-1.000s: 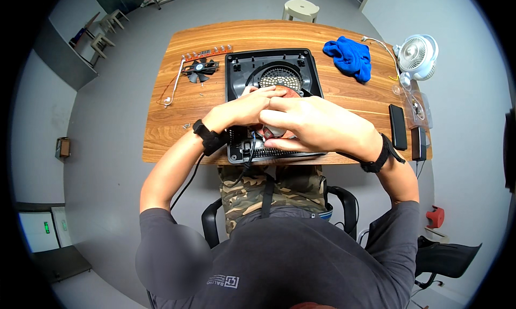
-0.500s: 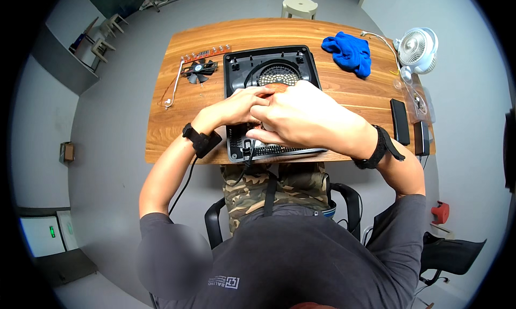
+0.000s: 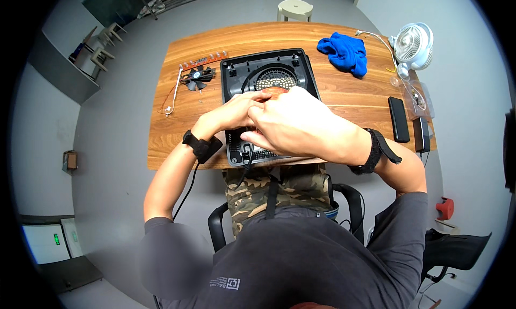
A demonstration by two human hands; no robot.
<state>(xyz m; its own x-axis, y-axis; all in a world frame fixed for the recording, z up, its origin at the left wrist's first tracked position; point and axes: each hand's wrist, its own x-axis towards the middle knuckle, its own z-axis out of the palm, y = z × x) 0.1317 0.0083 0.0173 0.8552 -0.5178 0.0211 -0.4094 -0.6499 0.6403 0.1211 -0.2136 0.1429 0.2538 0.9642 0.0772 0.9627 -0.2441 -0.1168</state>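
Over one black casing (image 3: 232, 83), the left hand (image 3: 239, 110) touches one reddish disc (image 3: 274, 91), fingers half-bent. The right hand (image 3: 295, 121) curls, its hold hidden.

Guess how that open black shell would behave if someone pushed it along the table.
The shell would probably slide rather than tip, being broad and low on the table. It looks stiff, its moulded rim showing no sag. The cord draped over its near edge might trail or snag.
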